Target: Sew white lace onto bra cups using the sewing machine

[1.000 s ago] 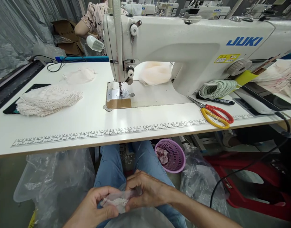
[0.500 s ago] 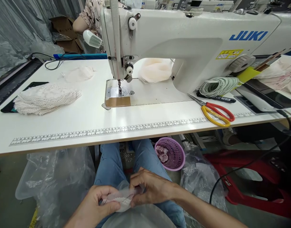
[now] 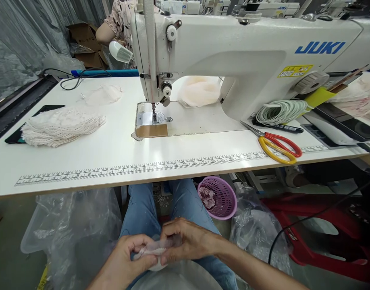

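Over my lap, a small piece of sheer white fabric with a lacy edge (image 3: 151, 250) is stretched between my two hands. My left hand (image 3: 129, 255) pinches its left end between thumb and fingers. Bent fingers of my right hand (image 3: 185, 239) grip the other end, covering part of it. Beneath the hands lies a pale translucent sheet or bag (image 3: 179, 278) across my thighs. The sewing machine (image 3: 251, 48) stands on the table ahead, its needle and presser foot (image 3: 154, 112) well beyond my hands.
A stack of white lace pieces (image 3: 62, 125) lies on the table's left. Red-and-yellow-handled scissors (image 3: 280, 147) rest near the front edge, beside a coil of pale cord (image 3: 280, 111). Below are a purple basket (image 3: 230, 201), plastic bags (image 3: 79, 225) and a red stool (image 3: 321, 233). A person (image 3: 118, 20) sits behind.
My hands have drawn slightly closer together, and the fabric between them is more bunched. The whole view has shifted a little as my head moved.
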`<state>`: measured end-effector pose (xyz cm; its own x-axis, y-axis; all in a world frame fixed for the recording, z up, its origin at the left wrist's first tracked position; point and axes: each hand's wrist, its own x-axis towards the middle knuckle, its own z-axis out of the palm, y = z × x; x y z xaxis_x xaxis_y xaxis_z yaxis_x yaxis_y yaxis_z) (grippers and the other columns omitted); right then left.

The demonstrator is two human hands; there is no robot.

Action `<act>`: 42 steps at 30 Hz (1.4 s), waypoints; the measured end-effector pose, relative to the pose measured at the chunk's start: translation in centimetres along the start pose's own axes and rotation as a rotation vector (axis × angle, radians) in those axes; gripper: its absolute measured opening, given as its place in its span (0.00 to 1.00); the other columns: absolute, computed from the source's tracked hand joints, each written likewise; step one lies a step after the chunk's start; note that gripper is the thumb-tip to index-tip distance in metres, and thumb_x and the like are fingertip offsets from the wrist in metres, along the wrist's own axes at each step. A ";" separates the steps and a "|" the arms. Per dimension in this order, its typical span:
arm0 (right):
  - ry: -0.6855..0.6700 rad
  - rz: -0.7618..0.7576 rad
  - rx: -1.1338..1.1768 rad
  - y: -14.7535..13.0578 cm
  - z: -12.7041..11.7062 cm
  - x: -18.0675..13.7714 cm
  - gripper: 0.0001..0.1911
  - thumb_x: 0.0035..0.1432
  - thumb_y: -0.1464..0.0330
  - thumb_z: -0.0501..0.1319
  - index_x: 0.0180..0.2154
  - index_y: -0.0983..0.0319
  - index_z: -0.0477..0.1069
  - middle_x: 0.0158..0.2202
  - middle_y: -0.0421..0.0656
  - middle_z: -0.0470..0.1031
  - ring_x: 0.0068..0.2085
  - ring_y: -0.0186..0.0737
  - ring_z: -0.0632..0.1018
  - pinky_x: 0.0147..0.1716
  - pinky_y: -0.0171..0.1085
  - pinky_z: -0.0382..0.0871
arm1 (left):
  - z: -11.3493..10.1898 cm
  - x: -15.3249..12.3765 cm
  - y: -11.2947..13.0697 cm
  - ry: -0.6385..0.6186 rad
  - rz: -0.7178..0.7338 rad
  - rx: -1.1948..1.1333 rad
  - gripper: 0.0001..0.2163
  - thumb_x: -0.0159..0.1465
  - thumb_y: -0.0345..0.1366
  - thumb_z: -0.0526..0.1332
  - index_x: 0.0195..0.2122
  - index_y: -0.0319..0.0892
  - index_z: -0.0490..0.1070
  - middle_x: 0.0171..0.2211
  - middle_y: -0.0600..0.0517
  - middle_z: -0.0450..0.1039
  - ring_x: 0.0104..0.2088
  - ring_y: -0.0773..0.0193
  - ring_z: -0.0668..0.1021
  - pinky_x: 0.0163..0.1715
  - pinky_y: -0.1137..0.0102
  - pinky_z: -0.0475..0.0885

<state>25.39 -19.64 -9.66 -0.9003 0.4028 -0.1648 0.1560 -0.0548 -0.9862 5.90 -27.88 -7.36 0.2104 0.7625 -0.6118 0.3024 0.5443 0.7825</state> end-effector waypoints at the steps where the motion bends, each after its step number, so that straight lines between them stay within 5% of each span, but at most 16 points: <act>1: 0.010 0.011 -0.003 0.0 0.1 0.1 0.21 0.46 0.53 0.66 0.28 0.66 0.70 0.23 0.34 0.62 0.25 0.28 0.64 0.21 0.28 0.53 | 0.0 0.0 0.2 0.013 0.003 0.011 0.13 0.53 0.44 0.63 0.28 0.38 0.75 0.21 0.52 0.72 0.24 0.66 0.68 0.25 0.75 0.60; 12: 0.080 -0.055 -0.062 -0.6 -0.1 -0.4 0.17 0.51 0.57 0.64 0.25 0.65 0.70 0.23 0.35 0.63 0.26 0.29 0.65 0.24 0.29 0.55 | -0.7 -0.8 -1.0 0.200 -0.029 0.031 0.15 0.49 0.46 0.67 0.33 0.43 0.77 0.28 0.52 0.70 0.32 0.60 0.69 0.35 0.72 0.63; 21: 0.105 -0.057 -0.080 -0.8 0.3 -0.1 0.19 0.51 0.54 0.63 0.24 0.65 0.69 0.22 0.35 0.62 0.25 0.30 0.65 0.25 0.30 0.56 | 0.1 -0.1 -1.0 0.085 0.123 -0.187 0.21 0.51 0.55 0.64 0.25 0.39 0.77 0.24 0.52 0.65 0.27 0.64 0.65 0.29 0.74 0.60; 27: 0.085 -0.013 -0.073 -0.7 -0.1 -0.4 0.22 0.51 0.51 0.61 0.28 0.66 0.74 0.24 0.38 0.68 0.26 0.31 0.67 0.28 0.31 0.60 | 0.3 -0.4 -1.7 0.113 -0.029 -0.302 0.22 0.48 0.55 0.66 0.26 0.38 0.78 0.23 0.50 0.73 0.26 0.64 0.70 0.29 0.74 0.64; 34: 0.071 -0.036 -0.145 -0.5 -0.1 -1.1 0.21 0.50 0.52 0.63 0.30 0.64 0.75 0.25 0.38 0.71 0.29 0.32 0.72 0.44 0.36 0.59 | 0.2 -1.1 -2.0 0.152 -0.093 -0.303 0.22 0.48 0.56 0.65 0.28 0.39 0.78 0.23 0.49 0.75 0.26 0.62 0.72 0.28 0.74 0.66; 42: -0.027 -0.055 -0.178 -0.9 0.3 -0.5 0.15 0.52 0.58 0.64 0.29 0.65 0.74 0.25 0.36 0.69 0.27 0.30 0.70 0.39 0.32 0.60 | 0.4 -1.3 -1.4 -0.002 -0.077 -0.250 0.22 0.47 0.53 0.68 0.32 0.38 0.77 0.25 0.49 0.76 0.25 0.64 0.72 0.26 0.74 0.63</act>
<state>25.62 -20.07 -8.72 -0.9196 0.3763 -0.1131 0.1732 0.1298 -0.9763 5.55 -29.81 -7.70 0.1976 0.7146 -0.6710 0.0790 0.6707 0.7375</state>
